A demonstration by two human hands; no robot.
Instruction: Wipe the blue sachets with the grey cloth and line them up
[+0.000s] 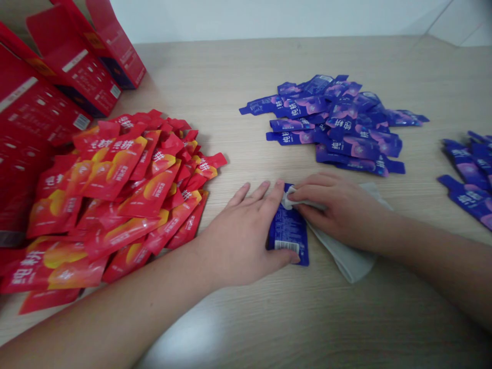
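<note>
A single blue sachet (288, 230) lies back side up on the table, its barcode toward me. My left hand (246, 233) rests flat with fingers spread; its thumb and index finger touch the sachet's left side and lower part. My right hand (338, 205) pinches a white cloth (346, 256) and presses a bunched corner of it onto the upper end of the sachet. The rest of the cloth trails under and below the right hand on the tabletop.
A heap of red and orange sachets (126, 189) covers the left side, in front of open red boxes (77, 66). A pile of blue sachets (342, 123) lies beyond my hands. More blue sachets (471, 174) lie at the right edge. A white wall (269, 18) stands behind the wooden table (200, 77).
</note>
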